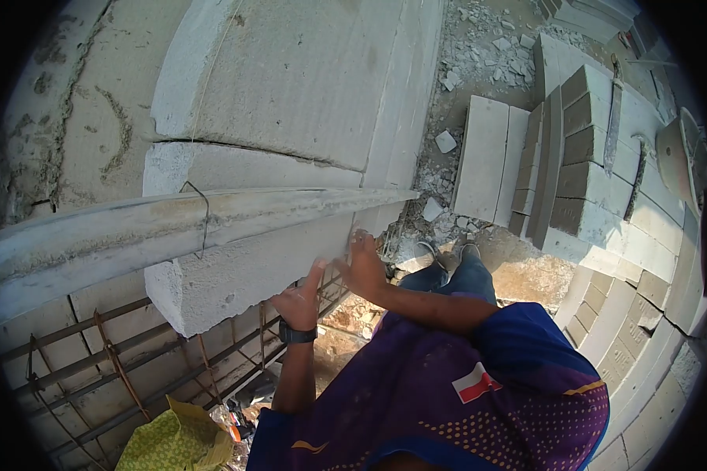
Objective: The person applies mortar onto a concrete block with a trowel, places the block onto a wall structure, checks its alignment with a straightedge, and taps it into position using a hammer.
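Note:
A pale aerated concrete block (pixel 267 271) sits at the end of the wall, its rough near edge facing me. My left hand (pixel 297 304), with a dark watch on the wrist, grips the block's lower edge, thumb raised against its side. Further along the same edge, my right hand (pixel 361 263) has its fingers bent over the block near its far end. Some fingertips of both hands are hidden. Across the block's top runs a long pale pole (pixel 134 224), with a bent wire (pixel 207 212) looped around it.
Rusty rebar (pixel 118 365) runs below the block on the left, beside a yellow-green patterned bag (pixel 169 439). Stacked blocks (pixel 589 165) stand at right, with a hand saw (pixel 613 118) on top. Rubble (pixel 495 59) covers the ground. A thin string crosses the wall (pixel 306 78).

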A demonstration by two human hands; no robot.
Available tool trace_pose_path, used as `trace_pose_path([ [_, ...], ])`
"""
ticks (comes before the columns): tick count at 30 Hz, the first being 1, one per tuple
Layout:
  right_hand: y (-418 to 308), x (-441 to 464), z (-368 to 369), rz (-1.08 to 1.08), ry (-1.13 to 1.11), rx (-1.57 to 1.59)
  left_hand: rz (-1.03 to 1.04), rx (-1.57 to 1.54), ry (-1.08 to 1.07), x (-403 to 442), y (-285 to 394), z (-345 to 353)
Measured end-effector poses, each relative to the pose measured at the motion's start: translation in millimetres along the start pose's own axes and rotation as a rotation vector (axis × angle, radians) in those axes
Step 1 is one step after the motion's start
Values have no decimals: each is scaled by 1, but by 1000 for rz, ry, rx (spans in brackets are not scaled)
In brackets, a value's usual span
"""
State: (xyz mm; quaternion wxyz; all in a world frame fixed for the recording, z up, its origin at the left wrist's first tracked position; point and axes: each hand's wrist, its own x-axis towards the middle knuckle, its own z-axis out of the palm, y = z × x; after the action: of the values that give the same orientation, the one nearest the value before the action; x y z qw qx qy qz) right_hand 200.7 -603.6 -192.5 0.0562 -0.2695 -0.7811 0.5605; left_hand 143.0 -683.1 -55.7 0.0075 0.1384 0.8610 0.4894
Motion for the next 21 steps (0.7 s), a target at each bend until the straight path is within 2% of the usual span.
trace_pose_path([
  [2, -2, 1, 6, -27, 7, -41, 33, 44, 6, 0, 3, -2],
  [5, 1, 2, 8, -35, -5, -85, -33, 43, -5, 0, 5, -5],
  [8, 2, 0, 3, -46, -42, -112, 77, 130, 18, 1, -4, -6],
  [11, -4, 2, -4, -22, -34, -87, 72, 115, -36, 1, -16, -9],
  [14, -8, 1, -2, 39, -16, -51, -53, -219, 57, 3, -17, 0],
  [17, -3, 3, 5, 20, 71, -82, -15, -152, 15, 10, -13, -1],
  [21, 3, 12, 3, 26, 19, -57, 35, -181, 70, 12, -9, -1],
])
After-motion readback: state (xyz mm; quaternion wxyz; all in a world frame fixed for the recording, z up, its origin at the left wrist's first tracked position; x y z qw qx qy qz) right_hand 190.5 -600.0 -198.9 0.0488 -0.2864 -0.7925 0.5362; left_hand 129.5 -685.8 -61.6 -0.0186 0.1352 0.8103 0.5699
